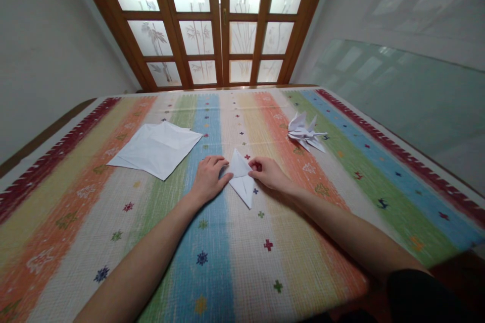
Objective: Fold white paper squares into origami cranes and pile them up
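Observation:
A white sheet of paper folded into a narrow diamond (242, 186) lies on the striped tablecloth in front of me, one point toward me and one away. At its left corner, my left hand (209, 176) has thumb and fingers closed on the edge. From the right side, my right hand (268, 172) pinches the opposite edge between thumb and curled fingers. Creases run across the middle of the folded paper. Parts of both side corners are hidden under the fingers.
Several flat white paper sheets (157, 149) lie stacked at the left. Folded white paper cranes (304, 132) sit in a cluster at the right. The striped tablecloth (204, 282) covers the table, which reaches toward wood-framed glass doors (222, 35) and stands between walls.

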Tool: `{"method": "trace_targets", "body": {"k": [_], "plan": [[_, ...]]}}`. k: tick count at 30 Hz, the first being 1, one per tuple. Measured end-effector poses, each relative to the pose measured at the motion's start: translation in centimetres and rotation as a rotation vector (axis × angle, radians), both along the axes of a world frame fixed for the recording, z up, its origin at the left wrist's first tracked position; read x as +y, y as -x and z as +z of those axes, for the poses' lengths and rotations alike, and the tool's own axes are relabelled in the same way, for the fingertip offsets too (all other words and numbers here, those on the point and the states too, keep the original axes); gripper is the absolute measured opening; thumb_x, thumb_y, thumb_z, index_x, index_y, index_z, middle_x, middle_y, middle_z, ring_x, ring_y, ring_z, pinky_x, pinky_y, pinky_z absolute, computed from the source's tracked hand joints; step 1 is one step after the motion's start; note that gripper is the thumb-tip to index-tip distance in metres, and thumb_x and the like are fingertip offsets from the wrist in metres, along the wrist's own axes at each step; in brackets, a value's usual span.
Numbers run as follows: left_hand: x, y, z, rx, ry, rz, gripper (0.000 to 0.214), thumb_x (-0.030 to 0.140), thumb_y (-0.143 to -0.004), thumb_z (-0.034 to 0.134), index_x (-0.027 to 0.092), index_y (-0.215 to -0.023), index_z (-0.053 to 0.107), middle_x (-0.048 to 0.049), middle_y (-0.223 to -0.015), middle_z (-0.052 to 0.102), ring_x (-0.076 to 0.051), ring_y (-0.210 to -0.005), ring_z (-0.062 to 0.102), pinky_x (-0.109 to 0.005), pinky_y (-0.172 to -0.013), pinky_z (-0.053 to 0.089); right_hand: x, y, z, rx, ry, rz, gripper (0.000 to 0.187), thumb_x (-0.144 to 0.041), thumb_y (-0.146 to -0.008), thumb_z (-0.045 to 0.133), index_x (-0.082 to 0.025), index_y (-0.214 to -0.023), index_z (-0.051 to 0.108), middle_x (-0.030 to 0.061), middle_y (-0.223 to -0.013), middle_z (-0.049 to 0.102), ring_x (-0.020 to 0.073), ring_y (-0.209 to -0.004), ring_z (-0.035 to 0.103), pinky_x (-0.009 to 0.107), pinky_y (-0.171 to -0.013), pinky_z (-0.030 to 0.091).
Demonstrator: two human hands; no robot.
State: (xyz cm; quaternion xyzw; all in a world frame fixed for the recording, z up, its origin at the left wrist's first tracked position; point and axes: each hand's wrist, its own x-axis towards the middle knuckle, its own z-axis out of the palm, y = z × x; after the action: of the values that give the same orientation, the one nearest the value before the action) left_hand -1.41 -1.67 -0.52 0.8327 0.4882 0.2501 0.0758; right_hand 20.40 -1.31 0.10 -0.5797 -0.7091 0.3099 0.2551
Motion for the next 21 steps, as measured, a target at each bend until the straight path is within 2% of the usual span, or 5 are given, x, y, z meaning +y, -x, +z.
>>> {"method": "trace_targets", "body": {"k": [4,9,12,18,21], "plan": [[0.0,0.0,0.3,-0.124,-0.017,-0.032,0.017,0.032,-0.087,0.061,0.021,-0.095,0.071,-0.0070,-0.102,0.070,-0.023,-0.101,0.060,-0.041,-0.095,0.044,-0.1,0.0,0.4,0.148,-0.077,-0.031,0.005,-0.013,-0.074,0.063,-0.017,-0.073,0.061,-0.0002,-0.070,0.060,0.0127,-0.063,0.053,0.025,-0.060,0.040],[-0.8,0.4,0.4,-0.294,-0.208,-0.019,0.023,0.030,-0.093,0.050,0.025,-0.088,0.072,-0.0049,-0.086,0.071,-0.020,-0.084,0.060,-0.037,-0.082,0.047,-1.5,-0.3,1.9,0.187,-0.477,0.051,0.009,-0.021,-0.087,0.051,-0.020,-0.082,0.059,0.0040,-0.082,0.063,0.0156,-0.072,0.057,0.029,-0.067,0.046],[-1.0,0.8,0.3,-0.236,-0.332,0.012,0.026,0.029,-0.095,0.047,0.028,-0.087,0.072,-0.0054,-0.086,0.071,-0.021,-0.087,0.058,-0.039,-0.083,0.044,-1.7,-0.9,1.8,0.116,-0.626,0.177,0.016,-0.023,-0.092,0.046,-0.022,-0.083,0.060,0.0078,-0.092,0.065,0.0193,-0.087,0.060,0.034,-0.078,0.048],[-0.2,0.9,0.3,0.135,-0.129,-0.231,0.025,0.023,-0.092,0.047,0.023,-0.087,0.072,-0.0081,-0.091,0.070,-0.023,-0.094,0.056,-0.040,-0.085,0.041,-0.7,-2.1,0.3,-0.179,-0.510,0.461,0.020,-0.017,-0.091,0.047,-0.020,-0.083,0.066,0.0093,-0.090,0.069,0.0212,-0.088,0.058,0.036,-0.081,0.045],[-0.3,0.5,0.5,0.188,-0.072,-0.323,0.022,0.018,-0.089,0.050,0.021,-0.086,0.071,-0.0082,-0.092,0.068,-0.023,-0.092,0.056,-0.040,-0.084,0.042,-0.6,-2.2,0.1,-0.211,-0.459,0.493,0.023,-0.008,-0.085,0.049,-0.020,-0.086,0.069,0.0081,-0.093,0.071,0.0204,-0.089,0.058,0.037,-0.086,0.044]]}}
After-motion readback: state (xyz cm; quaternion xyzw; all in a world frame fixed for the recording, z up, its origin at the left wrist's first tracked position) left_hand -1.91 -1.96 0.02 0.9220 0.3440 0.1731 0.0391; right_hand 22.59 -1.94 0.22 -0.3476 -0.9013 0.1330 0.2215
